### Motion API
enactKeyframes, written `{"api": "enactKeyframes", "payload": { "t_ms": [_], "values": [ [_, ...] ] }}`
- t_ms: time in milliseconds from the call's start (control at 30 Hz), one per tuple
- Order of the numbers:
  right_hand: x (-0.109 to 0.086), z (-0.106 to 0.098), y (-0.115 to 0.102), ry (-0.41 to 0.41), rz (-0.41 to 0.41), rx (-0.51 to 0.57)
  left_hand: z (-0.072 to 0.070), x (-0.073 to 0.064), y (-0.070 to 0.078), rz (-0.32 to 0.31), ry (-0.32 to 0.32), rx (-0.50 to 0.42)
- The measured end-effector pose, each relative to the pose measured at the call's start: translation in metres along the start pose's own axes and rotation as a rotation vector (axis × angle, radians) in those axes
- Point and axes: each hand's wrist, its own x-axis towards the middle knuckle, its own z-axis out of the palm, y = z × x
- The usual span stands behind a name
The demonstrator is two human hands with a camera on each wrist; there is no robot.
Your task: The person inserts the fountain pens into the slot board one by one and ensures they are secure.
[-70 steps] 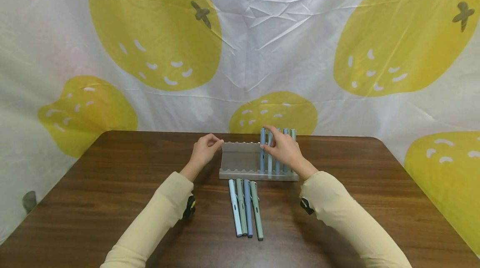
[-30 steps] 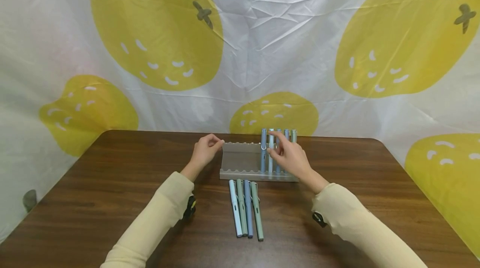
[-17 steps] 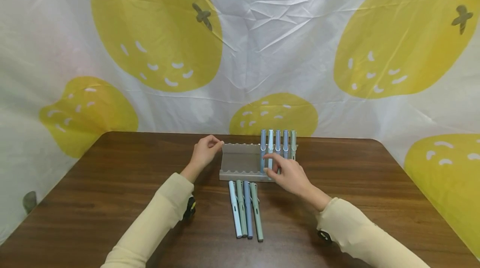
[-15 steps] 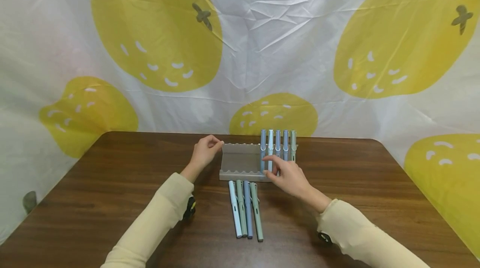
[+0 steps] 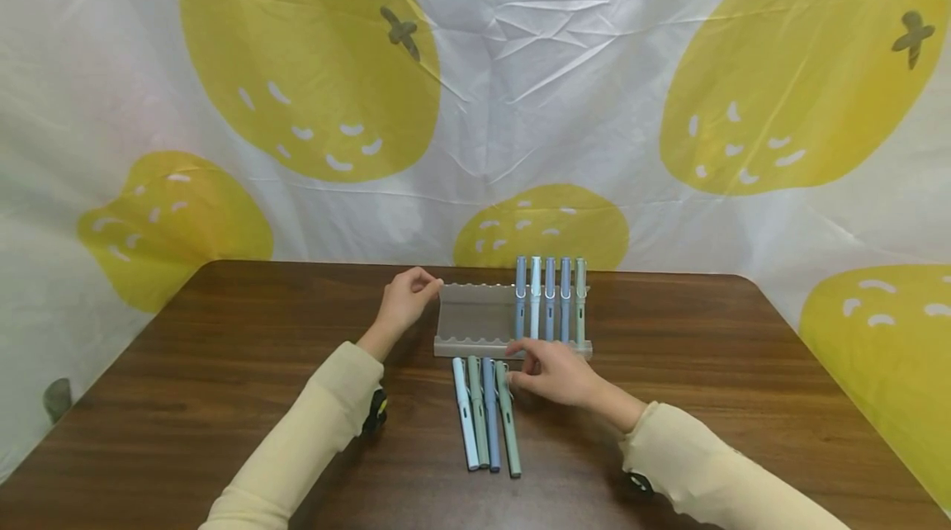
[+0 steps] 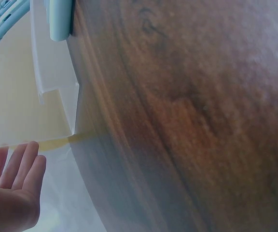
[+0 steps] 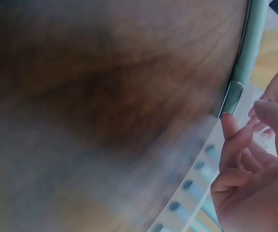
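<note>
At the upper left corner of a clear scalloped pen rack (image 5: 475, 317), my left hand (image 5: 404, 299) pinches the edge between thumb and fingers. Five-slot wording aside, several capped pens (image 5: 550, 291) in blue, pale blue and green stand leaning in its right part. In front of the rack lie a pale blue pen (image 5: 466, 414), a green pen (image 5: 480, 423), a blue pen (image 5: 491, 423) and, rightmost, another green pen (image 5: 508, 427). My right hand (image 5: 557, 373) is at that rightmost pen's cap end, thumb and forefinger parted. The right wrist view shows the fingertips (image 7: 228, 121) close to its cap (image 7: 233, 96).
The brown wooden table (image 5: 260, 365) runs out on both sides of the rack. Behind it hangs a white cloth (image 5: 557, 101) printed with yellow lemons. Dark wrist cameras sit under both cream sleeves (image 5: 319, 414).
My right hand has let go of the blue pen, leaving it in the rack, and come down toward the pens on the table. The left hand has stayed at the rack's corner.
</note>
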Motion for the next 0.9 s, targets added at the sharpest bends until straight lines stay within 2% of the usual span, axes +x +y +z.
{"api": "enactKeyframes", "payload": {
  "t_ms": [367,667,900],
  "values": [
    [0.0007,0.0062,-0.0027,-0.096,0.049,-0.027,0.0001,0.0003,-0.0004,-0.004,-0.005,-0.007],
    [-0.0006,0.0048,-0.0050,-0.144,0.099,0.057,-0.0003,0.0019,-0.0010,-0.001,-0.005,-0.018],
    [-0.0014,0.0049,-0.0041,-0.146,0.163,0.089,0.0006,0.0011,-0.0008,0.004,-0.003,-0.008]
  ]
}}
